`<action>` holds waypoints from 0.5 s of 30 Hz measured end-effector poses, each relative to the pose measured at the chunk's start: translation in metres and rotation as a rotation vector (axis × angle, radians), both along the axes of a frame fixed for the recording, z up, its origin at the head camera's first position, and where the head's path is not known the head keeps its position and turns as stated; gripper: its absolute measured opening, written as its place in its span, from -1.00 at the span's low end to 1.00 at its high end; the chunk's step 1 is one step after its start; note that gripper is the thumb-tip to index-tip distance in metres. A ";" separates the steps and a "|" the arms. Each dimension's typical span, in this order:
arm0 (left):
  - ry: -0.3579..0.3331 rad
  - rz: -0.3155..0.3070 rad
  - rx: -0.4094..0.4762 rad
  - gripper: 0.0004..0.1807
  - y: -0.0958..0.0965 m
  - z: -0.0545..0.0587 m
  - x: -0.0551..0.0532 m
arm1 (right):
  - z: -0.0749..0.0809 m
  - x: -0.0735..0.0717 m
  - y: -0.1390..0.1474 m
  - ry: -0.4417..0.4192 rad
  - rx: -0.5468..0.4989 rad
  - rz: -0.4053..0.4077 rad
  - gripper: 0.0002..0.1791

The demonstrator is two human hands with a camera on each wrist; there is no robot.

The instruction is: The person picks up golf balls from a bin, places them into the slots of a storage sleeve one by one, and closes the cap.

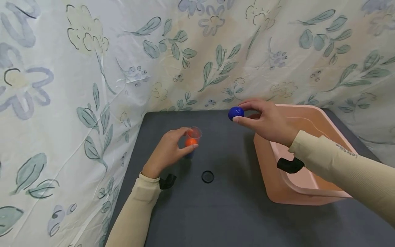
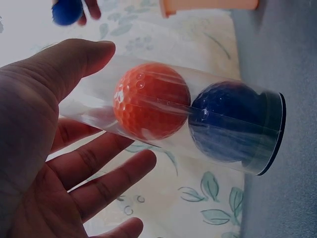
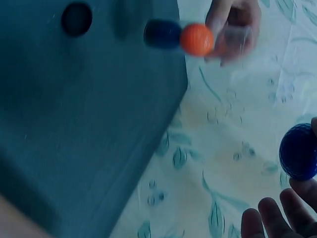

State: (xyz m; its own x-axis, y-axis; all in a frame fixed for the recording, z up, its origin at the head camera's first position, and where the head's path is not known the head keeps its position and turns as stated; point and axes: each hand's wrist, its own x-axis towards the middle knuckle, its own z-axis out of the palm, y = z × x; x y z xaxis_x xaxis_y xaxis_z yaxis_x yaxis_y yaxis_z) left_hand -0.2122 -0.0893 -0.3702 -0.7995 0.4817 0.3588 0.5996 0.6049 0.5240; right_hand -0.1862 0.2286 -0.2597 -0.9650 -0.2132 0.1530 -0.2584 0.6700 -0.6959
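My left hand (image 1: 168,147) holds a clear plastic tube (image 1: 195,131) near its upper end, with the thumb on one side and fingers on the other. Inside the tube an orange golf ball (image 2: 152,101) sits on top of a dark blue golf ball (image 2: 225,121), which rests by the dark-rimmed base. To the right and farther back, my right hand (image 1: 268,120) pinches another blue golf ball (image 1: 236,113) between thumb and fingertips, raised above the table. In the right wrist view, that ball (image 3: 298,151) is partly cut off by the frame edge.
A round black cap (image 1: 207,176) lies on the dark grey table (image 1: 216,212), in front of the tube. On the right stands a peach-coloured plastic bin (image 1: 265,171), with my right forearm passing over it. Floral cloth (image 1: 197,68) hangs behind and at the left.
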 end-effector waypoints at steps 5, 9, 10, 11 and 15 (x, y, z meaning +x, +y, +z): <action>0.007 -0.004 0.003 -0.44 0.002 0.002 0.000 | -0.009 -0.004 -0.025 -0.006 -0.041 0.041 -0.51; -0.002 -0.004 0.003 -0.42 0.001 0.002 0.000 | -0.016 -0.007 -0.045 0.011 -0.048 0.073 -0.50; -0.004 -0.006 0.003 -0.42 0.001 0.002 0.000 | -0.018 -0.008 -0.049 0.014 -0.046 0.078 -0.49; -0.006 -0.008 0.005 -0.42 0.001 0.002 0.000 | -0.019 -0.009 -0.053 0.015 -0.046 0.089 -0.49; -0.008 -0.009 0.005 -0.43 -0.001 0.002 0.000 | -0.026 -0.011 -0.065 0.022 -0.048 0.131 -0.50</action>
